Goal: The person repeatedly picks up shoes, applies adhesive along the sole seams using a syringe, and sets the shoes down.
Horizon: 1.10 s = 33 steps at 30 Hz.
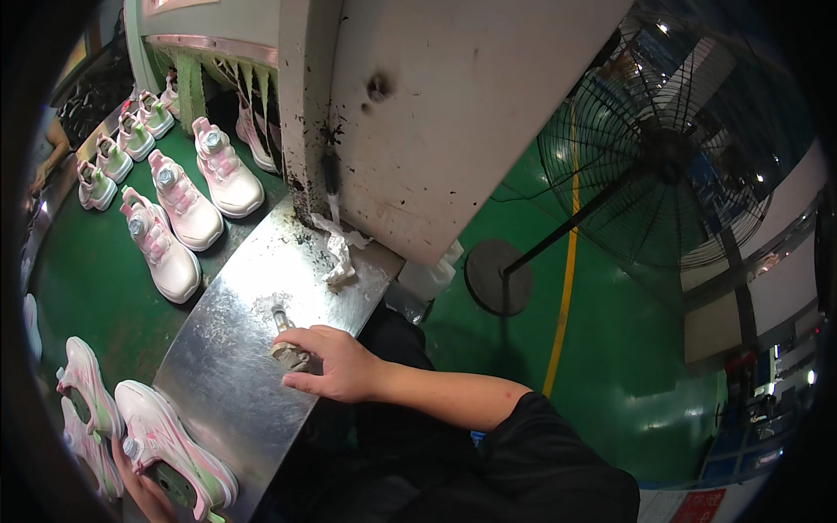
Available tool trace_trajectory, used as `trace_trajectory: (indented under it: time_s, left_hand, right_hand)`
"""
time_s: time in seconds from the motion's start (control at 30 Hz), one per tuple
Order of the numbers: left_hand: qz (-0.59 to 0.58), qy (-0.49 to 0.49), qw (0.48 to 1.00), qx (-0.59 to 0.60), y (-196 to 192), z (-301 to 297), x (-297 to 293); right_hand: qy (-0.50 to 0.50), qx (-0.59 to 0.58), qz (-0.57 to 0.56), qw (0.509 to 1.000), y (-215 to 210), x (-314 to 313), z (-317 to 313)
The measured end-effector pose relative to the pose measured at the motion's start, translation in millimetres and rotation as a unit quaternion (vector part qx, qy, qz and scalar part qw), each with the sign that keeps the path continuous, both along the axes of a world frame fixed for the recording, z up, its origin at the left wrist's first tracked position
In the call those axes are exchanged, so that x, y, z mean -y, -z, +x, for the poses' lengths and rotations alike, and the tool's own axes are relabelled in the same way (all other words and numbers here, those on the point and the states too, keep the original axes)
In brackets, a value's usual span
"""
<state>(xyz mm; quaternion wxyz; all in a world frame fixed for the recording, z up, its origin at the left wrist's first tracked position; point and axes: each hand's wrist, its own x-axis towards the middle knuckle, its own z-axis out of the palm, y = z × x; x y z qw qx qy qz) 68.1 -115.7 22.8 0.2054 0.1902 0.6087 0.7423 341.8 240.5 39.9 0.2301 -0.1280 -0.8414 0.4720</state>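
Steel bench (222, 322): scuffed, alongside a green conveyor belt (83, 261).
Right hand (336, 362): fingers pinched around a grubby wad (291, 356), over the bench.
Left hand (131, 477): well apart, partly hidden by a pink-white sneaker (170, 440); grip unclear.
Belt sneakers (179, 202): soles and dials fitted; remaining work cannot be told.

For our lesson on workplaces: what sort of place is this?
Probably a shoe factory: rows of pale pink shoes by a green fringed curtain, with a large standing fan.
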Motion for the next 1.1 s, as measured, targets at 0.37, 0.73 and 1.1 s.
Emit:
trace_trajectory:
  time_s: [0.37,0.73,1.1]
  left_hand:
    - [-0.065,0.105,0.985,0.119,-24,-27,-86]
    - [0.231,0.105,0.957,0.138,-34,43,-80]
    - [0.307,0.192,0.928,0.089,-41,54,-73]
  right_hand:
    - [-0.059,-0.003,-0.13,0.99,-26,15,5]
    - [-0.272,-0.124,-0.375,0.877,-86,51,-56]
    - [-0.349,-0.136,-0.391,0.841,-118,108,-103]
